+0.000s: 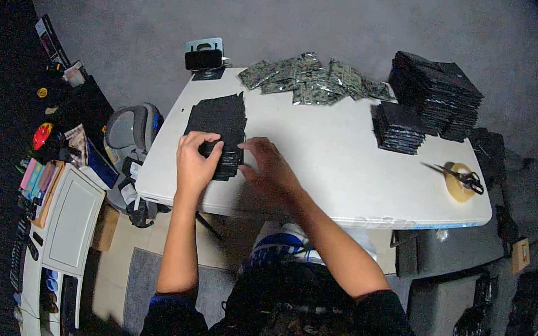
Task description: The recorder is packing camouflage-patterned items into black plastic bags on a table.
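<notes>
A stack of flat black pouches (218, 114) lies on the left part of the white table (322, 175), its layered edges slightly uneven. Over the near part of this stack is my left hand (196, 162), its thumb and forefinger curved round until the tips almost meet. What they pinch, if anything, cannot be made out against the black. At the stack's right edge is my right hand (270, 168), thumb and fingers spread apart, with nothing seen between them. Its fingertips come close to the pouches; whether they touch is unclear.
Clear-wrapped camouflage-patterned packets (308, 78) lie along the far edge. A tall black pile (436, 88) and a lower black stack (398, 127) stand far right, with scissors (474, 181) on a tape roll (458, 189) nearer. A phone on a stand (203, 59) is far left.
</notes>
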Action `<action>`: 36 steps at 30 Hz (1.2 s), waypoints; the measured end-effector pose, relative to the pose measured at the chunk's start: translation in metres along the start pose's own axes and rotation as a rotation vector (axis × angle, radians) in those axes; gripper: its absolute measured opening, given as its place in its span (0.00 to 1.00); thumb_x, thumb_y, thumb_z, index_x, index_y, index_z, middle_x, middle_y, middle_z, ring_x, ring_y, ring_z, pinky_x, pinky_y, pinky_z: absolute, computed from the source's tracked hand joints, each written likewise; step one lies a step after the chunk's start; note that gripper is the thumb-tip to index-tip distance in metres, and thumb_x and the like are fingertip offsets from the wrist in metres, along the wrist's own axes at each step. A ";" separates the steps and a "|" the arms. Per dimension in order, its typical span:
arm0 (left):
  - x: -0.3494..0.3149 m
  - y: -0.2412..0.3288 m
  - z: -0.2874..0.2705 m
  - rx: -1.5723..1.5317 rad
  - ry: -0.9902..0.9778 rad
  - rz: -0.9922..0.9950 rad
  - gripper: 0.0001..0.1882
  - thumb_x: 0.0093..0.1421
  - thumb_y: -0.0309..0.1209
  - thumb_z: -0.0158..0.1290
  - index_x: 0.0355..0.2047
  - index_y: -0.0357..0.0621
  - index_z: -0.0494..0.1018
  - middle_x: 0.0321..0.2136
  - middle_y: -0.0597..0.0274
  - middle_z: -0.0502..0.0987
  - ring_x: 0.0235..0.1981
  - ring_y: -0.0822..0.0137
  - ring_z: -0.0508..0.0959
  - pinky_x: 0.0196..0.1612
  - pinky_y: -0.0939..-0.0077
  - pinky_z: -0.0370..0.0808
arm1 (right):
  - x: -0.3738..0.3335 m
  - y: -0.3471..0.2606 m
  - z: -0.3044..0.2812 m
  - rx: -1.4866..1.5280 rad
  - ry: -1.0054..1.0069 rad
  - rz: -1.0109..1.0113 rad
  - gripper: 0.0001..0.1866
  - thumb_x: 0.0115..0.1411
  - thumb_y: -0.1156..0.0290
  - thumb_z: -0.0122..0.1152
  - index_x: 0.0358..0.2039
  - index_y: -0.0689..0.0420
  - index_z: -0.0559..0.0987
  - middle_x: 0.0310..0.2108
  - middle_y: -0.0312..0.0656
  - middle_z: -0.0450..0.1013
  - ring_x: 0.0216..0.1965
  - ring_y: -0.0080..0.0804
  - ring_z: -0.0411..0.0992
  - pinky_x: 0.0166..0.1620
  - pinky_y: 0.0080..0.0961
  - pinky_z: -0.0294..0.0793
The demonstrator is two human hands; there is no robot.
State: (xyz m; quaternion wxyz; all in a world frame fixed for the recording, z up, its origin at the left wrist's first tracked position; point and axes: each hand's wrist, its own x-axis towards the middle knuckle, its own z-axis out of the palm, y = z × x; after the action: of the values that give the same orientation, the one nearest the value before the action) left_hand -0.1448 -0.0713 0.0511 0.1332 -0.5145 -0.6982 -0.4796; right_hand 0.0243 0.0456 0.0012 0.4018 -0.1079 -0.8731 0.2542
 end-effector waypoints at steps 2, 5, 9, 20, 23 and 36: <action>0.007 -0.016 0.000 0.083 -0.057 0.068 0.10 0.55 0.28 0.69 0.37 0.40 0.85 0.41 0.52 0.84 0.45 0.51 0.81 0.55 0.59 0.75 | 0.009 -0.008 0.015 -0.077 0.079 0.006 0.23 0.61 0.70 0.70 0.55 0.58 0.76 0.54 0.54 0.71 0.58 0.56 0.71 0.63 0.49 0.71; 0.010 -0.029 0.010 0.121 -0.163 0.059 0.14 0.53 0.31 0.71 0.40 0.43 0.86 0.43 0.53 0.83 0.47 0.47 0.79 0.55 0.57 0.75 | 0.016 -0.007 0.025 -0.124 0.032 0.054 0.23 0.60 0.70 0.70 0.55 0.57 0.76 0.54 0.53 0.71 0.57 0.55 0.72 0.62 0.50 0.72; 0.009 -0.036 0.020 0.105 -0.209 0.033 0.15 0.52 0.31 0.71 0.40 0.42 0.86 0.42 0.52 0.84 0.46 0.46 0.80 0.54 0.56 0.76 | 0.014 0.001 0.031 -0.111 -0.033 0.127 0.23 0.59 0.70 0.71 0.55 0.57 0.76 0.53 0.52 0.72 0.57 0.55 0.72 0.62 0.49 0.72; 0.013 -0.037 0.024 0.187 -0.258 0.041 0.14 0.52 0.31 0.71 0.39 0.42 0.86 0.38 0.53 0.83 0.43 0.48 0.81 0.49 0.56 0.78 | 0.006 0.022 0.047 -0.075 0.091 0.012 0.19 0.58 0.75 0.69 0.51 0.61 0.79 0.51 0.54 0.73 0.55 0.55 0.74 0.59 0.46 0.76; 0.017 -0.035 0.023 0.185 -0.287 0.054 0.13 0.52 0.31 0.71 0.39 0.44 0.86 0.37 0.55 0.82 0.42 0.49 0.80 0.48 0.56 0.78 | 0.003 0.028 0.055 -0.078 0.144 0.009 0.19 0.57 0.76 0.70 0.49 0.63 0.79 0.51 0.55 0.73 0.54 0.55 0.75 0.59 0.45 0.77; 0.018 -0.022 0.025 0.260 -0.327 0.074 0.06 0.55 0.30 0.67 0.32 0.44 0.85 0.37 0.54 0.82 0.43 0.48 0.81 0.50 0.56 0.78 | 0.001 0.020 0.048 -0.027 0.093 0.020 0.21 0.54 0.75 0.73 0.48 0.65 0.80 0.50 0.55 0.73 0.53 0.56 0.75 0.58 0.42 0.77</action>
State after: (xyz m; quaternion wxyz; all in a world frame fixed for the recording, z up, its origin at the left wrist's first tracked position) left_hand -0.1631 -0.0409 0.0389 0.1010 -0.5894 -0.7471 -0.2902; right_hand -0.0133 0.0460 -0.0357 0.4380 -0.1340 -0.8556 0.2411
